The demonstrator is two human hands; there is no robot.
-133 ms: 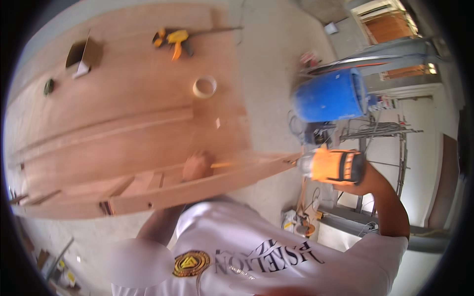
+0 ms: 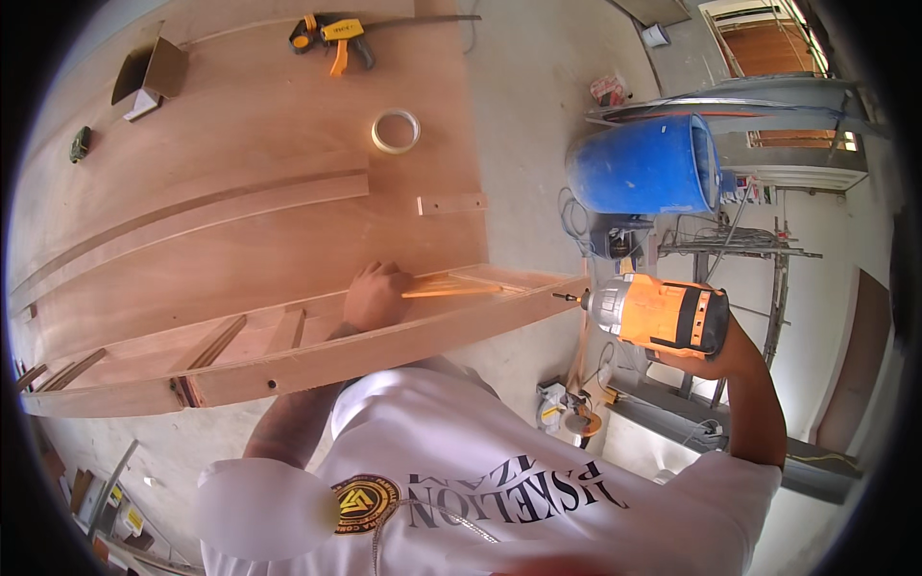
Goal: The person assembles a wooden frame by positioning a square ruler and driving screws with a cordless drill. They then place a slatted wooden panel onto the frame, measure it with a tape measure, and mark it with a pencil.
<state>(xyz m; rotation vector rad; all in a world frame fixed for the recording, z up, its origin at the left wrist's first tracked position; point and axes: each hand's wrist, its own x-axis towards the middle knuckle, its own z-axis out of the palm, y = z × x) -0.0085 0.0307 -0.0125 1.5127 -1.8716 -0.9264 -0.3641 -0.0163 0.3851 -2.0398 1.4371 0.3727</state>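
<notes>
Plywood sheet (image 2: 288, 115), reddish-brown, spreads beyond the left grip (image 2: 377, 296), with grey floor (image 2: 523, 125) past its edge to the right. Right grip (image 2: 709, 368): closed beneath an orange-and-black power drill (image 2: 663, 315), whose bit (image 2: 567, 297) points leftward. Wooden frame (image 2: 403, 339): its near rail ends just left of the drill, passes on the near side of the left grip and runs on leftward. Bit tip and rail end lie close together; contact cannot be made out. Left grip: fingers curled inside the rail; whether they grasp the wood is not clear. Beyond it lie a tape roll (image 2: 389, 148) and a short wooden strip (image 2: 451, 204); beyond the right grip, a blue barrel (image 2: 629, 173).

Possible faults: (a) slipping, if the bit meets the narrow rail at a slant, since one hand alone steadies the drill; (b) shifting of the frame under pressure, if the left hold is slack; (c) injury, since the bit points broadly toward the left grip's side and a lurch could carry it that way; (d) splitting, if force falls too near the rail's end.
</notes>
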